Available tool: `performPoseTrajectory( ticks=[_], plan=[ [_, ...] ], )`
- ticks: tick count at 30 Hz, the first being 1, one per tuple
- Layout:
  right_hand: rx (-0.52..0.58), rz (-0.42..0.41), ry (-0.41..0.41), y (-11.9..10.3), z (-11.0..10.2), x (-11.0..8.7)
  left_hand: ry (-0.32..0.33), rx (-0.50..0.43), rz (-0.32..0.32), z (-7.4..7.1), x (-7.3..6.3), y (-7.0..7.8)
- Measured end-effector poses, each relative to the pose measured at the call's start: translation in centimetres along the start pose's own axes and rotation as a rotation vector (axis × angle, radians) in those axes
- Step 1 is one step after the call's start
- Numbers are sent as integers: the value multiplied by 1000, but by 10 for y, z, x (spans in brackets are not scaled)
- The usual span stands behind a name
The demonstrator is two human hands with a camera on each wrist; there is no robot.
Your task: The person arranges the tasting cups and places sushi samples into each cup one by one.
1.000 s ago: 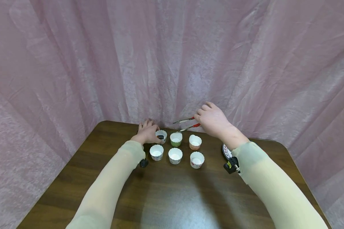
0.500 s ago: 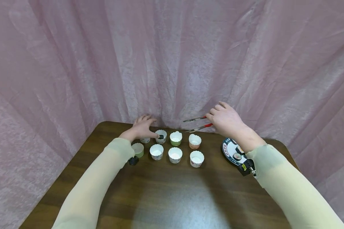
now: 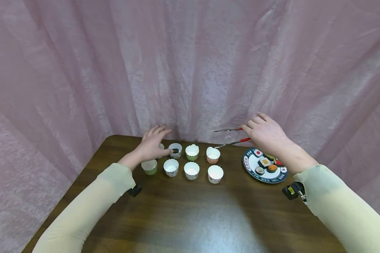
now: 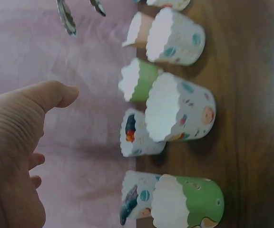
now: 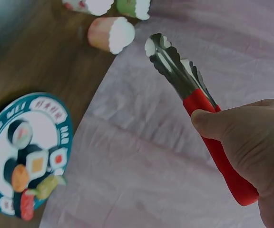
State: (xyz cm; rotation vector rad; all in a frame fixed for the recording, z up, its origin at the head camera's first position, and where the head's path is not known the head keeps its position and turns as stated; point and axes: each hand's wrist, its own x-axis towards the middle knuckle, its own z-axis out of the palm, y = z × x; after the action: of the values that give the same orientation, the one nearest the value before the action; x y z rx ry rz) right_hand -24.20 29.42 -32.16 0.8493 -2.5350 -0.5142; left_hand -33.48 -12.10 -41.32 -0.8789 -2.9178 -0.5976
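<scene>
My right hand (image 3: 267, 135) grips a pair of metal food tongs (image 3: 232, 143) with red handles. Their scalloped tips stand apart and hold nothing; the right wrist view shows the thumb along the red handle (image 5: 222, 166). My left hand (image 3: 149, 146) hovers by the left end of two rows of paper baking cups, fingers spread and holding nothing. Beside its thumb, a white cup (image 4: 136, 146) contains a dark sushi piece with an orange end (image 4: 130, 127). A dark, long piece (image 4: 129, 205) sticks out of another white cup (image 4: 149, 190), which my hand partly hides in the head view.
Green (image 3: 192, 154), orange (image 3: 213, 157) and white cups (image 3: 215, 174) continue the rows to the right. A round plate (image 3: 247, 169) with a blue lettered rim holds several toy-like sushi pieces (image 3: 265, 162) at the right. A pink curtain (image 3: 190, 70) hangs behind the brown table (image 3: 183, 211).
My right hand has drawn the tongs rightward, away from the cups, uncovering the plate. My left hand has shifted left off the cup holding the dark sushi piece, revealing the left-end cups.
</scene>
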Motion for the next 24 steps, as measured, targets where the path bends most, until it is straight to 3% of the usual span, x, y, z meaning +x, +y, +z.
performPoseTrajectory(
  ticks=[9,24],
  plan=[
    [-16,28,-41,14,-1,-26,25,39,86,-2,-26,19],
    [3,104,-121,35,1,-81,21,33,159,13,-53,38]
  ],
)
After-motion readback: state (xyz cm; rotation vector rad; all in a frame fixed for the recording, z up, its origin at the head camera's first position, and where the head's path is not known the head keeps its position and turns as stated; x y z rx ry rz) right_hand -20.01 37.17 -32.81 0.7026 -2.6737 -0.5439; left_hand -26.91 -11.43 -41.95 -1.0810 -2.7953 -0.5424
